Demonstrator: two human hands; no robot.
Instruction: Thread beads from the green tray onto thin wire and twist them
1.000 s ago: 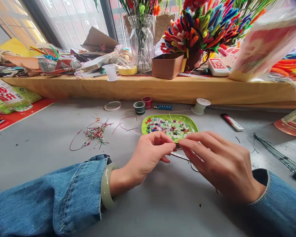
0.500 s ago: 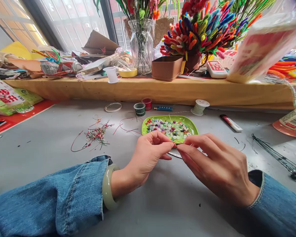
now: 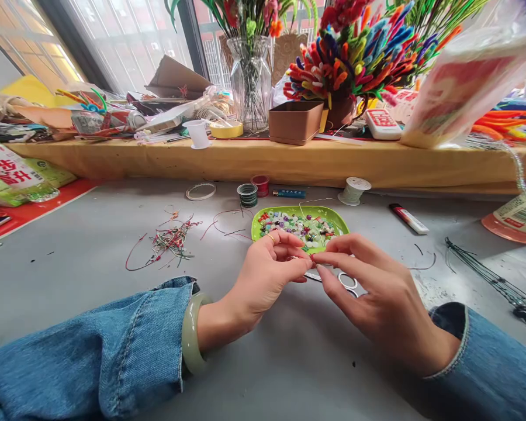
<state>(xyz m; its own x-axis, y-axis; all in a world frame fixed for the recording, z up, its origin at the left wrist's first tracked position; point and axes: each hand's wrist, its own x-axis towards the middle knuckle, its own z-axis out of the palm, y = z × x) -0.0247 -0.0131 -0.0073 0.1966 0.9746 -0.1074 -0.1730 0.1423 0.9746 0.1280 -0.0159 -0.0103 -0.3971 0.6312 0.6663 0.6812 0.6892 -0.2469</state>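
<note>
My left hand (image 3: 263, 280) is closed, thumb and index finger pinching a small red piece (image 3: 312, 257), perhaps cord or a bead. At the same piece, the fingertips of my right hand (image 3: 377, 298) meet the left ones; its thumb and index finger are bent close together around it. Just behind both hands lies a green tray (image 3: 255, 228) of mixed small beads (image 3: 284, 222). Partly hidden under the right hand, scissors (image 3: 348, 281) rest on the grey table (image 3: 245, 374).
Behind the tray stand a dark green spool (image 3: 248, 195), a red spool (image 3: 260, 185) and a white spool (image 3: 355, 191). Tangled cords (image 3: 173, 240) lie left, a lighter (image 3: 408, 218) and dark cords (image 3: 486, 272) right. A cluttered ledge (image 3: 158, 161) runs across the back.
My right hand has shifted slightly left and opened its thumb a little away from the index finger. More of the scissors' handles now shows. The view has moved slightly.
</note>
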